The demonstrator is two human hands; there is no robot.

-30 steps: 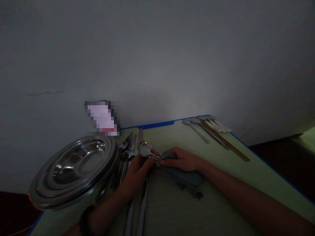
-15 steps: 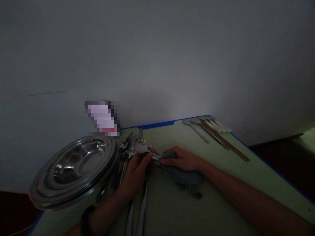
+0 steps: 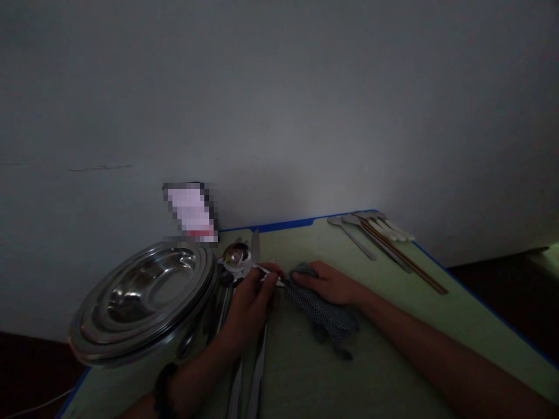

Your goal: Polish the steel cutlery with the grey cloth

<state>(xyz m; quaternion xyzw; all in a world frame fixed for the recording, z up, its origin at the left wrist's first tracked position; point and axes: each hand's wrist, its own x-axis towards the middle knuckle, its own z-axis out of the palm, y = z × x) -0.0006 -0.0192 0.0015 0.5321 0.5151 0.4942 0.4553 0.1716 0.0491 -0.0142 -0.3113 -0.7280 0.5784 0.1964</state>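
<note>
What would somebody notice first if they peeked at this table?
Probably the two hands in the middle: the left hand holds a shiny spoon by its handle, while the right hand presses a grey cloth against it. Next comes the big stack of steel plates on the left, then a row of cutlery at the table's far right corner.

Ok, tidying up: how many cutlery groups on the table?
2: one pile under the left hand, beside the steel plates; one row at the far right corner; others may be hidden.
</note>
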